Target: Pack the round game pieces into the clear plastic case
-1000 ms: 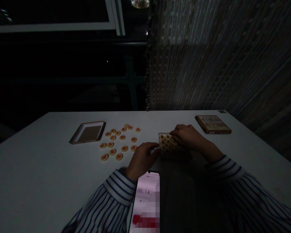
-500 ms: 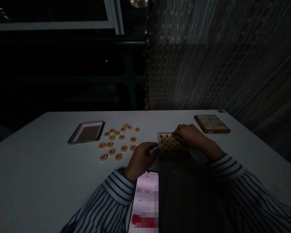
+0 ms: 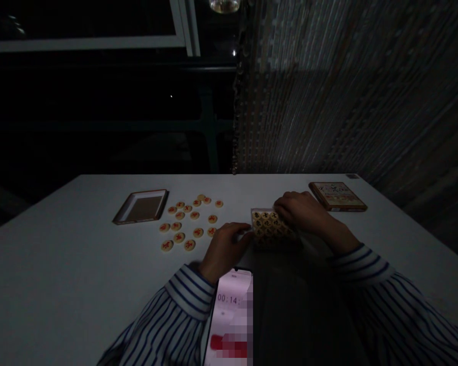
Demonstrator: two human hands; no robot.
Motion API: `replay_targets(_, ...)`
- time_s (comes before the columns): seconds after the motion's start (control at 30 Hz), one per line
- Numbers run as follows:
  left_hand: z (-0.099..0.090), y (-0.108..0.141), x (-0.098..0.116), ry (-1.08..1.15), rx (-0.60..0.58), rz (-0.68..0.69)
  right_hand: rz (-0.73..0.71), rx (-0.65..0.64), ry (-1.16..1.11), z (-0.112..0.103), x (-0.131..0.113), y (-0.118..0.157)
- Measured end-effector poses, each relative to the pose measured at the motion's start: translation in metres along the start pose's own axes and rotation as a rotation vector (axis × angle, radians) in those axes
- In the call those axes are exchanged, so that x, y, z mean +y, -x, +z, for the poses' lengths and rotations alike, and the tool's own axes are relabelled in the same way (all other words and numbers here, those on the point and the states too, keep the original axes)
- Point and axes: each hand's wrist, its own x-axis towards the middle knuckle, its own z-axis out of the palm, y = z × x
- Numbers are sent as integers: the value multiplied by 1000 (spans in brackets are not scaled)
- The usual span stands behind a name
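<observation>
A small tray of round chess pieces with black characters sits in front of me, its pieces in rows. My left hand is at the tray's left edge, with thumb and fingers closed on that edge. At the tray's upper right, my right hand has its fingers bent over the corner and covers some pieces; its fingertips are partly hidden. Left of the tray, several round pieces with red characters lie scattered on the white table.
An open shallow box part lies at the left beyond the red pieces. A closed patterned box rests at the back right. A phone showing a timer is near my left wrist. A bead curtain hangs behind the table.
The whole view has shifted slightly, so the things on the table appear a little farther right. Both hands keep nearly the same place at the tray.
</observation>
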Motion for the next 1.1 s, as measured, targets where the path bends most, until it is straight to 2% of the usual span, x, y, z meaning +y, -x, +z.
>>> replay_targets(0.37,-11,-1,3,-33,113,69,5,136,-138,-13,-8,3)
replay_targets(0.5,-28,-1,5,-64,154,55,-23,228,-210,-20,-10,5)
replay_targets(0.63,-56,-8,-4,-97,198,9,-24,299,-287,-27,-4,-1)
replay_targets(0.87,-103,-19,-35,-224,287,-49,-61,218,-276,-50,-3,-27)
replay_targets(0.97,-113,-16,-48,-328,333,-50,-98,172,-247,-56,-13,-45)
replay_targets(1.1,-121,-10,-63,-435,369,9,-138,109,-246,-53,-33,-74)
